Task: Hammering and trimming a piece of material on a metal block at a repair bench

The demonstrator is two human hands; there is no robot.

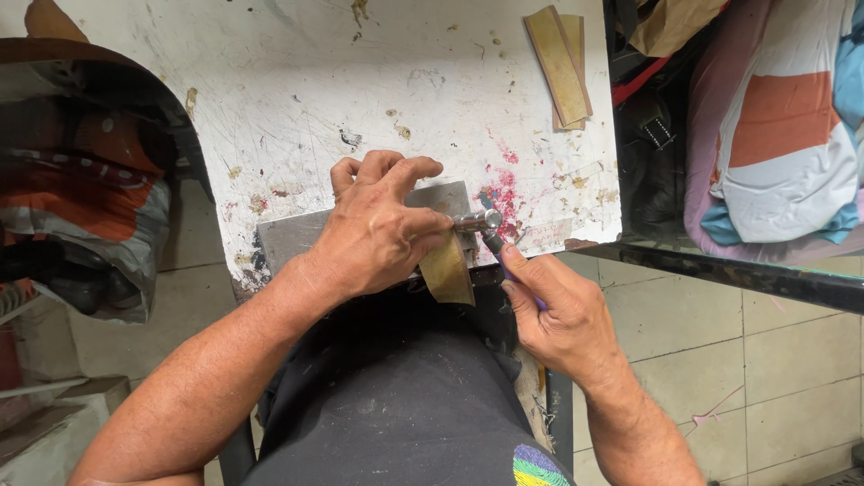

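Seen from above, a tan leather strip (447, 268) is pinned by the left hand (382, 229) against a grey metal slab (297, 236) at the near edge of a scratched white table (297, 99), the fingers spread and pressed down, it seems, so the piece cannot slip. A small silver metal fitting (477, 220) sits at the strip's top, at three o'clock from that hand, and is met by the dark tip of a purple-handled tool (498, 247), on which the grip of the right hand (560, 310) is closed like a pen hold for fine control. Two spare tan strips (560, 65) lie at one o'clock, well apart
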